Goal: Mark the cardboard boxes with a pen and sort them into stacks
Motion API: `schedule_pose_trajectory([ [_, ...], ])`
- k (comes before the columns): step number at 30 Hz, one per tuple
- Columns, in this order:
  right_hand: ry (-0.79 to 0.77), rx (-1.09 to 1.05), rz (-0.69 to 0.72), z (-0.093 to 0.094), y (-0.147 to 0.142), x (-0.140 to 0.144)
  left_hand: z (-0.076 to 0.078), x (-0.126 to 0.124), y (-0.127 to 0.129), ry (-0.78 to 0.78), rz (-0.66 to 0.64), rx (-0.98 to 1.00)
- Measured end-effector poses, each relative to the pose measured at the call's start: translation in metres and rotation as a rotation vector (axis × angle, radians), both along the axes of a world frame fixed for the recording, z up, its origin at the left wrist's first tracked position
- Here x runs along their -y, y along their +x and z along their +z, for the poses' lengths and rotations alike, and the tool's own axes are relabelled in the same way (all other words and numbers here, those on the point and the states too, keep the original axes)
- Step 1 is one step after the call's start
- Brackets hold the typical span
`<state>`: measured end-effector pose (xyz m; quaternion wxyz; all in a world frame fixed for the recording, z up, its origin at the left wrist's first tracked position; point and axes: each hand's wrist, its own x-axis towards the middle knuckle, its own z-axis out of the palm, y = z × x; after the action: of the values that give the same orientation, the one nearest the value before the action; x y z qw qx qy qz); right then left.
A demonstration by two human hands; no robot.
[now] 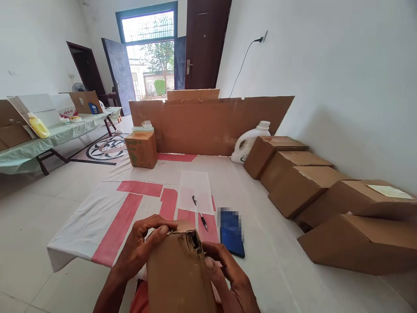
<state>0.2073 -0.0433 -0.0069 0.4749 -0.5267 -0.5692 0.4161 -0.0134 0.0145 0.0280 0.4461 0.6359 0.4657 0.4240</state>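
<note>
A brown cardboard box (176,274) stands close in front of me at the near edge of the cloth-covered table (254,243). Its top right corner is torn, with a dark ragged hole. My left hand (143,243) grips the upper left edge, thumb lying along the top. On the other side my right hand (224,274) is closed against the right face, near the damaged corner. Just beyond the box lie a black-and-clear pen (200,213), a white sheet of paper (192,184) and a blue phone-like slab (232,234), partly pixelated.
Several cardboard boxes (302,191) line the right side beside a white jug (249,141). A smaller box (141,150) sits at the back left. An upright cardboard panel (198,128) borders the far edge. Another table (65,134) with bottles stands left.
</note>
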Motion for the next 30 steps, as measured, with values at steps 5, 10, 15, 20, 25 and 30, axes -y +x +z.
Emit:
schedule_pose_trajectory([
  [5, 0.261, 0.076, -0.057, 0.011, -0.013, -0.018, 0.013, 0.021, 0.0, 0.115, 0.085, -0.148],
  [10, 0.417, 0.196, -0.041, 0.002, -0.027, -0.022, 0.019, 0.032, 0.012, 0.286, 0.241, -0.414],
  [15, 0.373, 0.163, 0.035, 0.008, -0.03, -0.008, 0.02, 0.028, 0.02, 0.328, 0.269, -0.511],
  [20, 0.178, 0.035, 0.084, 0.012, -0.017, -0.025, 0.018, 0.022, 0.01, 0.338, 0.283, -0.505],
  [25, -0.187, 0.515, -0.118, -0.04, 0.011, -0.093, 0.014, 0.018, 0.007, 0.344, 0.3, -0.53],
  [30, -0.318, 0.649, -0.184, -0.084, 0.016, -0.148, 0.014, 0.016, 0.012, 0.407, 0.273, -0.55],
])
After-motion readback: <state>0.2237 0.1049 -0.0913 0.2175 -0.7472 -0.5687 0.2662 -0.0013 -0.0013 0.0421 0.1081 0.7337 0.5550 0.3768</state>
